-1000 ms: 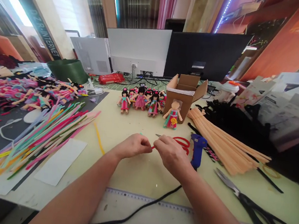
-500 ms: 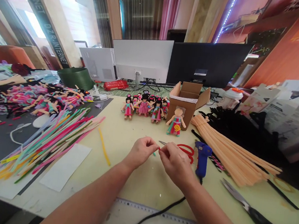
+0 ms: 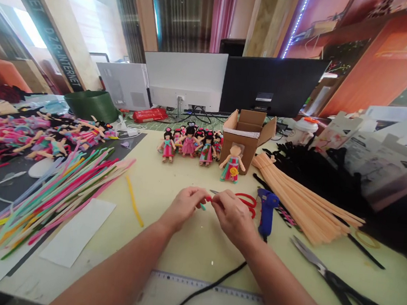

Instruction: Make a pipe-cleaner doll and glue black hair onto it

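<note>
Over the middle of the table, my left hand (image 3: 184, 207) and my right hand (image 3: 232, 215) pinch a small red piece of pipe cleaner (image 3: 208, 199) between their fingertips. A short teal bit (image 3: 202, 206) pokes out under the left fingers; whether it joins the red piece I cannot tell. Behind my right hand lie red-handled scissors (image 3: 248, 201), partly covered by it. A blue glue gun (image 3: 267, 210) is to its right. Beyond the hands, a pipe-cleaner doll (image 3: 231, 167) without hair leans against a cardboard box (image 3: 247, 138).
Several finished dolls (image 3: 189, 143) stand left of the box. Coloured pipe cleaners (image 3: 72, 192) and a yellow one (image 3: 134, 201) lie left. Peach pipe cleaners (image 3: 307, 202) and big black-handled scissors (image 3: 335, 283) lie right. A black cord (image 3: 207, 291) crosses a ruler (image 3: 175, 279) in front.
The view has turned slightly, shifting everything left. My fingertips still pinch the red piece, and more of it shows between them now.
</note>
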Action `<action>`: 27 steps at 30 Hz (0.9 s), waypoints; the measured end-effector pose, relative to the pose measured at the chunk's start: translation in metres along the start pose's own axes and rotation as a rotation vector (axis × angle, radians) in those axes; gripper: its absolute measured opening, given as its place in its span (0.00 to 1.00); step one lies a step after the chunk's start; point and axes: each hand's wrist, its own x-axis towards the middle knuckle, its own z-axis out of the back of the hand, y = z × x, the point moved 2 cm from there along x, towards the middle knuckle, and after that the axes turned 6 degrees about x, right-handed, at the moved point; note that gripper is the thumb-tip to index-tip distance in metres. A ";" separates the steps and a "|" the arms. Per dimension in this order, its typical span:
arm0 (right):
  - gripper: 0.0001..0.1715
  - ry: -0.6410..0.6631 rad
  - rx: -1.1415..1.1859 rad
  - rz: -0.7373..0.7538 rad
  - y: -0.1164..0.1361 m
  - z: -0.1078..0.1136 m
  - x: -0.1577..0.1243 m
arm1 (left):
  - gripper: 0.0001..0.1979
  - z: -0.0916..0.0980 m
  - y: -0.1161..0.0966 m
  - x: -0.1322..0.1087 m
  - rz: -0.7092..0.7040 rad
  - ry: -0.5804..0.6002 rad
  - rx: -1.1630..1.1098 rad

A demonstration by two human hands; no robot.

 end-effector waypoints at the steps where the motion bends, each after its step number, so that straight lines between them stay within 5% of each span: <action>1: 0.09 0.031 -0.005 0.022 -0.002 0.002 0.001 | 0.18 0.005 -0.002 0.001 0.012 0.039 0.025; 8: 0.11 0.203 -0.047 0.181 0.006 0.009 -0.001 | 0.16 0.028 -0.005 0.002 0.059 0.303 0.289; 14: 0.10 0.254 -0.062 0.214 0.012 0.008 -0.003 | 0.12 0.027 -0.003 0.001 0.058 0.385 0.366; 20: 0.07 0.223 -0.141 0.157 0.011 0.009 0.000 | 0.11 0.025 -0.002 0.001 0.054 0.367 0.354; 27: 0.08 0.105 -0.240 0.023 0.016 0.010 0.000 | 0.11 0.010 0.001 0.003 0.000 0.161 0.218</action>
